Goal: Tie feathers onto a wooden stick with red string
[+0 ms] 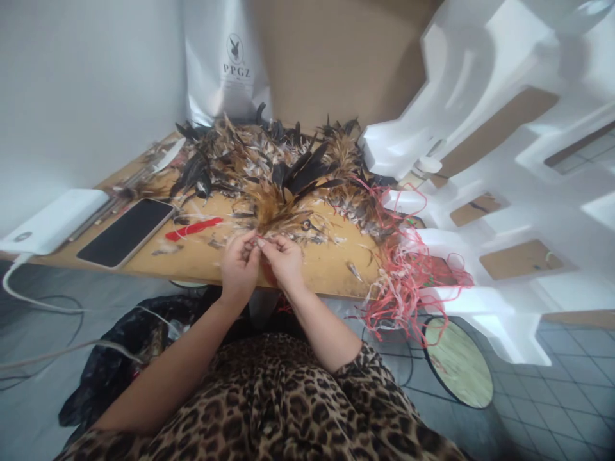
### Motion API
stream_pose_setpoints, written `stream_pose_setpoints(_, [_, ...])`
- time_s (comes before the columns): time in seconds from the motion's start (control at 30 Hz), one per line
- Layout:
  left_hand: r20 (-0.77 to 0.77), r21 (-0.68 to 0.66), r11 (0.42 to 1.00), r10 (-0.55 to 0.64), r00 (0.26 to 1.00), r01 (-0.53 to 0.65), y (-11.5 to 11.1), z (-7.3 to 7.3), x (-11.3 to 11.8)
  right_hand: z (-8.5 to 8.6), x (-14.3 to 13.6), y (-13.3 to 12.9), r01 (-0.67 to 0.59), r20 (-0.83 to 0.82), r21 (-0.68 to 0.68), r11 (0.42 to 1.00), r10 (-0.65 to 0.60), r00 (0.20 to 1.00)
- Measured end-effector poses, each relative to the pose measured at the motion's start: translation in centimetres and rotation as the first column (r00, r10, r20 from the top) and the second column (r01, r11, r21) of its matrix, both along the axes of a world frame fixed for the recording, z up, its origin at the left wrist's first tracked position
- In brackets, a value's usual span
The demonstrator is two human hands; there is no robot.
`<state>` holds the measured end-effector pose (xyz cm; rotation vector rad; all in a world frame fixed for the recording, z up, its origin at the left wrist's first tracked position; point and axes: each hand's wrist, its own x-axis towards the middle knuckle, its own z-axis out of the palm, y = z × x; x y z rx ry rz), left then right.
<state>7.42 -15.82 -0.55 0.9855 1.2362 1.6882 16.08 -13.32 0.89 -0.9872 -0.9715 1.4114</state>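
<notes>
At the table's near edge, my left hand point(239, 266) and my right hand point(287, 261) meet with fingertips pinched together. Both close on the base of a bunch of feathers point(270, 206), brown and fluffy below, with long black plumes point(305, 173) fanning up and to the right. A trace of red shows between the fingertips; whether it is string I cannot tell. Just beyond my right hand lies a small pair of scissors point(308, 225). To the left of my hands is a flat red strip point(195, 228).
Piles of loose brown and black feathers point(240, 153) cover the table's back. A phone point(125, 232) and a white power bank point(57, 221) with cable lie left. Tangled pink-red string point(406, 288) hangs over the right edge, beside white foam packaging point(480, 256). A round stool point(459, 362) stands below.
</notes>
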Motion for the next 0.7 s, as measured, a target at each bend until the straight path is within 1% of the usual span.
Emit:
stream_pose_setpoints(0.1, [-0.029,0.079,0.997,0.030,0.999,-0.028,-0.3,0.2,0.5,-0.2,0.3,0.2,-0.002,-0.023,-0.011,1.000,0.002,1.000])
stream_pose_setpoints(0.13, [0.002,0.072,0.997,-0.005,1.000,0.005,-0.4,0.4,0.7,-0.2,0.5,0.4,-0.011,-0.038,-0.027,1.000,0.010,0.999])
stream_pose_setpoints(0.2, [0.105,0.043,0.997,-0.075,0.992,0.071,-0.4,0.9,1.0,-0.3,1.0,0.7,-0.075,-0.093,-0.062,0.995,0.069,0.993])
stream_pose_setpoints(0.27, [0.225,0.007,0.990,-0.137,0.965,0.139,-0.4,1.6,1.1,-0.3,1.7,1.1,-0.169,-0.145,-0.075,0.983,0.157,0.977])
stream_pose_setpoints(0.33, [0.324,-0.011,0.977,-0.196,0.926,0.211,-0.2,2.0,1.1,-0.3,2.3,1.4,-0.252,-0.151,-0.062,0.966,0.240,0.959])
stream_pose_setpoints(0.37, [0.348,-0.006,0.969,-0.228,0.909,0.246,-0.1,2.1,1.0,-0.2,2.6,1.5,-0.278,-0.145,-0.050,0.959,0.268,0.952])
stream_pose_setpoints(0.43, [0.349,0.009,0.959,-0.269,0.898,0.284,0.1,2.2,0.9,-0.2,3.0,1.8,-0.315,-0.130,-0.031,0.949,0.309,0.942])
stream_pose_setpoints(0.5, [0.325,0.002,0.962,-0.260,0.909,0.274,0.2,2.1,0.9,-0.1,3.2,1.9,-0.332,-0.113,-0.034,0.943,0.326,0.939])
stream_pose_setpoints(0.6, [0.291,-0.033,0.976,-0.195,0.937,0.213,0.3,1.8,1.0,0.1,3.2,1.8,-0.334,-0.067,-0.057,0.941,0.330,0.941])
stream_pose_setpoints(0.7, [0.247,-0.034,0.990,-0.127,0.961,0.139,0.3,1.4,1.3,0.3,2.9,1.5,-0.288,-0.045,-0.056,0.956,0.286,0.957])
